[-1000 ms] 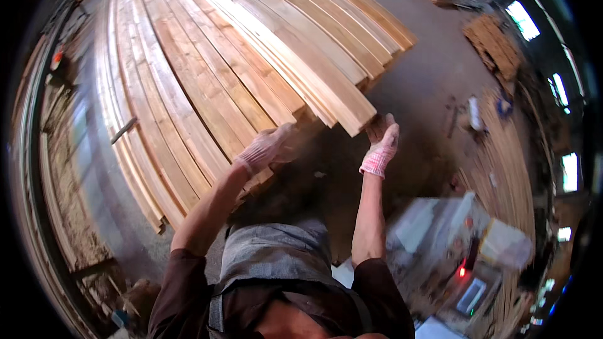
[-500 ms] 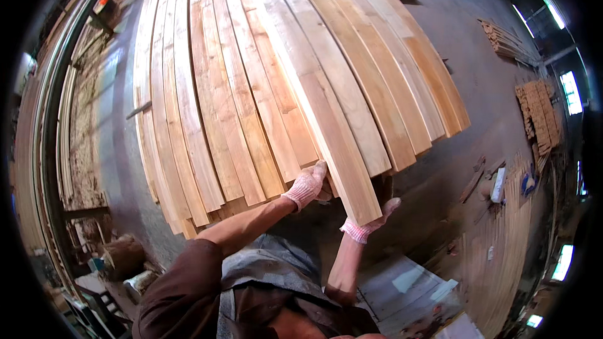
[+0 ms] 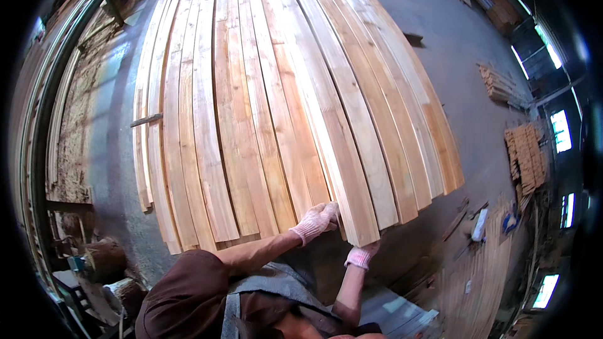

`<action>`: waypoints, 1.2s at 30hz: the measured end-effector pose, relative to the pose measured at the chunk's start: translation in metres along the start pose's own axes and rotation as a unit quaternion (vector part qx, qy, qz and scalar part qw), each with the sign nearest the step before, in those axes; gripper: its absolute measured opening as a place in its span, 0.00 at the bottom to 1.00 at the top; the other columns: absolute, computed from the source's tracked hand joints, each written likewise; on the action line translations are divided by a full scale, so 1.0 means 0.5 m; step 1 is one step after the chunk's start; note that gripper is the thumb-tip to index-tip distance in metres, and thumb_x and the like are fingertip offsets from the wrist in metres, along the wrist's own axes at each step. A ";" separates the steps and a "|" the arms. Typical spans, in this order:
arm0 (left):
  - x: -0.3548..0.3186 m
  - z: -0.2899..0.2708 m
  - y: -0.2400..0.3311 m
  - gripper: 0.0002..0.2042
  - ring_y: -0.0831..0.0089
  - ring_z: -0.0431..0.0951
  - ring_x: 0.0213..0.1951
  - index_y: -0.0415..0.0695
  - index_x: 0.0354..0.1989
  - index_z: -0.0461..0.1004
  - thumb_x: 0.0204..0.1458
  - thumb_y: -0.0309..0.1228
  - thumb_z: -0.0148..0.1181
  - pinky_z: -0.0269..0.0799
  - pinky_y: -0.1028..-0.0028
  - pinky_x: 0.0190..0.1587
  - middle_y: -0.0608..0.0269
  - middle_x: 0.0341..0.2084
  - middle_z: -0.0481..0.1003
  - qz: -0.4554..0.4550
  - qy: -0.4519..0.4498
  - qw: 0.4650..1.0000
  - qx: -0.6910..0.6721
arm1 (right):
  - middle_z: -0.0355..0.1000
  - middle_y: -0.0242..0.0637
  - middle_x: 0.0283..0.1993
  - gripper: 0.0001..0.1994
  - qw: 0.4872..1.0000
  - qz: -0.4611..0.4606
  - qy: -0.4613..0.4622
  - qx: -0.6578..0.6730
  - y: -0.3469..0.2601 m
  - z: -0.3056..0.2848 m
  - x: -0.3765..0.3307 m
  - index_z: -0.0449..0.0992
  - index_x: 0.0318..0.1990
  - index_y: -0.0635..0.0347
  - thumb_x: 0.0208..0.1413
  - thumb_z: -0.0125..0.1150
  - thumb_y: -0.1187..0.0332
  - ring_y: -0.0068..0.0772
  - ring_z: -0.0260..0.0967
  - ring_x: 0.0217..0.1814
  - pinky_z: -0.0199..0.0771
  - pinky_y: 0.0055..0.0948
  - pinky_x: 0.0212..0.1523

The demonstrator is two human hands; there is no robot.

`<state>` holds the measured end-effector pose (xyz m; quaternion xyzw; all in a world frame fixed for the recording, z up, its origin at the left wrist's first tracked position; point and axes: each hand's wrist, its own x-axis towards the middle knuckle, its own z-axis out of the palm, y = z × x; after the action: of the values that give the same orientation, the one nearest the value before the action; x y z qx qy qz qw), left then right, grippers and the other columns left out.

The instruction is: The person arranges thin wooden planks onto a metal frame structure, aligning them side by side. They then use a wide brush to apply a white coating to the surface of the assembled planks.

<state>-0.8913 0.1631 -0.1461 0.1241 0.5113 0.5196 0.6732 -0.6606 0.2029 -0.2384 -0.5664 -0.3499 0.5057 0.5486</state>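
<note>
Broadly, grey floor (image 3: 452,81) stretches beyond the grip and to either side, and over it spreads a layer of long planks (image 3: 251,150) running away from the hands side by side, pale yellow to orange-brown, with dark gaps between some and a bright sheen farther off. One plank (image 3: 352,194) has its near end right at the grip: straight, square-cut, tan here and paler with distance, jutting past the neighbours on both sides. A dark stick (image 3: 146,120) lies at the layer's edge, well to the left of the grip. The left hand (image 3: 317,221), gloved in pale knit, is partly curled against the plank's left side, just short of its end; whether it pinches I cannot tell. The right hand (image 3: 362,255), gloved likewise, is under that end, its fingers hidden, so how far they close cannot be told.
</note>
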 end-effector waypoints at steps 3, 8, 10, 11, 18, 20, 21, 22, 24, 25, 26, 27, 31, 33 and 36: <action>-0.005 -0.019 0.033 0.25 0.76 0.65 0.19 0.42 0.37 0.74 0.63 0.57 0.51 0.62 0.73 0.23 0.66 0.23 0.72 -0.049 0.000 0.997 0.054 | 0.72 0.43 0.63 0.26 0.922 -0.035 -0.100 -0.373 0.050 -0.051 0.011 0.67 0.65 0.61 0.67 0.49 0.54 0.46 0.72 0.62 0.75 0.46 0.62; -0.024 -0.006 0.056 0.36 0.69 0.77 0.31 0.40 0.53 0.72 0.60 0.66 0.46 0.76 0.65 0.37 0.59 0.31 0.75 -0.105 -0.105 0.981 -0.123 | 0.76 0.41 0.57 0.21 0.983 0.046 -0.117 -0.135 0.142 -0.151 0.066 0.73 0.58 0.59 0.63 0.56 0.57 0.43 0.74 0.58 0.77 0.43 0.57; 0.000 0.018 0.043 0.38 0.65 0.79 0.35 0.39 0.57 0.70 0.60 0.67 0.44 0.79 0.60 0.43 0.56 0.35 0.76 -0.101 -0.093 0.989 -0.054 | 0.78 0.41 0.53 0.18 0.865 -0.065 -0.089 -0.490 0.163 -0.189 0.082 0.76 0.54 0.58 0.61 0.60 0.59 0.41 0.76 0.55 0.78 0.41 0.53; 0.008 -0.060 0.004 0.38 0.62 0.80 0.37 0.40 0.57 0.69 0.61 0.68 0.41 0.79 0.56 0.47 0.54 0.37 0.76 -0.064 -0.034 0.996 -0.060 | 0.78 0.43 0.51 0.17 0.868 -0.131 -0.157 -0.452 -0.007 0.002 -0.014 0.76 0.52 0.59 0.62 0.57 0.58 0.45 0.76 0.54 0.77 0.41 0.53; -0.048 -0.027 0.032 0.36 0.65 0.80 0.32 0.41 0.45 0.72 0.63 0.67 0.38 0.81 0.61 0.42 0.58 0.29 0.76 -0.025 -0.074 0.996 -0.052 | 0.77 0.48 0.53 0.17 0.786 -0.168 -0.141 -0.579 -0.088 -0.017 -0.062 0.76 0.55 0.62 0.64 0.52 0.63 0.52 0.74 0.56 0.75 0.46 0.55; -0.071 -0.012 0.057 0.40 0.63 0.81 0.34 0.38 0.46 0.74 0.63 0.68 0.33 0.81 0.61 0.43 0.55 0.31 0.78 -0.018 -0.102 0.994 0.040 | 0.77 0.47 0.53 0.18 0.892 -0.122 -0.106 -0.423 -0.058 -0.083 -0.052 0.73 0.58 0.61 0.64 0.54 0.63 0.49 0.75 0.55 0.77 0.43 0.53; -0.082 -0.008 0.064 0.41 0.62 0.82 0.35 0.37 0.47 0.75 0.63 0.68 0.30 0.81 0.62 0.43 0.53 0.32 0.79 -0.012 -0.107 0.991 0.079 | 0.77 0.46 0.53 0.18 0.872 -0.135 -0.123 -0.454 -0.078 -0.087 -0.047 0.74 0.58 0.61 0.63 0.55 0.63 0.49 0.76 0.54 0.77 0.43 0.53; -0.092 -0.001 0.066 0.41 0.63 0.82 0.34 0.37 0.45 0.75 0.62 0.69 0.32 0.81 0.62 0.42 0.54 0.31 0.79 -0.008 -0.105 0.991 0.081 | 0.77 0.46 0.53 0.19 0.852 -0.147 -0.140 -0.483 -0.109 -0.085 -0.052 0.74 0.58 0.61 0.63 0.57 0.62 0.48 0.76 0.54 0.77 0.43 0.54; -0.109 0.021 0.064 0.40 0.65 0.81 0.32 0.38 0.42 0.75 0.62 0.69 0.34 0.81 0.63 0.41 0.55 0.28 0.78 -0.004 -0.103 0.991 0.084 | 0.78 0.45 0.52 0.19 0.825 -0.178 -0.173 -0.507 -0.147 -0.088 -0.038 0.75 0.56 0.61 0.61 0.59 0.62 0.47 0.77 0.54 0.77 0.42 0.54; -0.106 0.032 0.057 0.39 0.66 0.81 0.30 0.38 0.40 0.75 0.62 0.68 0.37 0.81 0.63 0.38 0.55 0.27 0.78 -0.018 -0.092 0.992 0.080 | 0.79 0.45 0.51 0.18 0.822 -0.191 -0.188 -0.503 -0.150 -0.101 -0.029 0.76 0.55 0.62 0.61 0.60 0.61 0.46 0.77 0.54 0.77 0.42 0.54; -0.105 0.038 0.050 0.39 0.66 0.81 0.30 0.38 0.40 0.75 0.62 0.68 0.37 0.81 0.63 0.38 0.55 0.27 0.78 -0.028 -0.077 0.994 0.078 | 0.79 0.45 0.50 0.18 0.851 -0.176 -0.155 -0.470 -0.132 -0.111 -0.026 0.77 0.53 0.62 0.61 0.60 0.61 0.45 0.77 0.54 0.77 0.42 0.54; -0.104 0.046 0.052 0.39 0.66 0.81 0.30 0.38 0.40 0.75 0.61 0.68 0.38 0.81 0.63 0.37 0.55 0.27 0.78 -0.040 -0.066 0.994 0.080 | 0.79 0.46 0.49 0.17 0.878 -0.160 -0.117 -0.435 -0.111 -0.127 -0.019 0.78 0.52 0.63 0.61 0.61 0.61 0.45 0.77 0.53 0.77 0.42 0.54; -0.101 0.042 0.046 0.39 0.64 0.82 0.30 0.36 0.41 0.75 0.62 0.67 0.38 0.81 0.62 0.37 0.52 0.29 0.79 -0.034 -0.053 0.994 0.089 | 0.77 0.45 0.54 0.21 0.944 0.017 -0.198 -0.262 -0.066 -0.166 0.041 0.73 0.57 0.65 0.62 0.60 0.60 0.43 0.76 0.55 0.76 0.42 0.56; -0.105 0.027 0.039 0.39 0.63 0.81 0.30 0.36 0.40 0.75 0.62 0.68 0.36 0.81 0.61 0.39 0.52 0.31 0.79 -0.032 -0.052 0.994 0.091 | 0.76 0.45 0.55 0.22 0.884 -0.079 -0.295 -0.355 -0.142 -0.114 0.027 0.72 0.58 0.65 0.62 0.61 0.60 0.43 0.76 0.55 0.76 0.42 0.56; -0.107 0.033 0.047 0.40 0.61 0.81 0.30 0.38 0.37 0.77 0.62 0.68 0.34 0.80 0.60 0.41 0.52 0.32 0.80 -0.048 -0.066 0.989 0.125 | 0.76 0.45 0.55 0.23 0.888 -0.047 -0.300 -0.346 -0.183 -0.082 0.018 0.72 0.59 0.65 0.62 0.60 0.59 0.43 0.76 0.54 0.76 0.43 0.55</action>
<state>-0.8881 0.1350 -0.0922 0.2165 0.5321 0.4095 0.7087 -0.6048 0.2144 -0.1554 -0.5246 -0.6766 0.4721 0.2102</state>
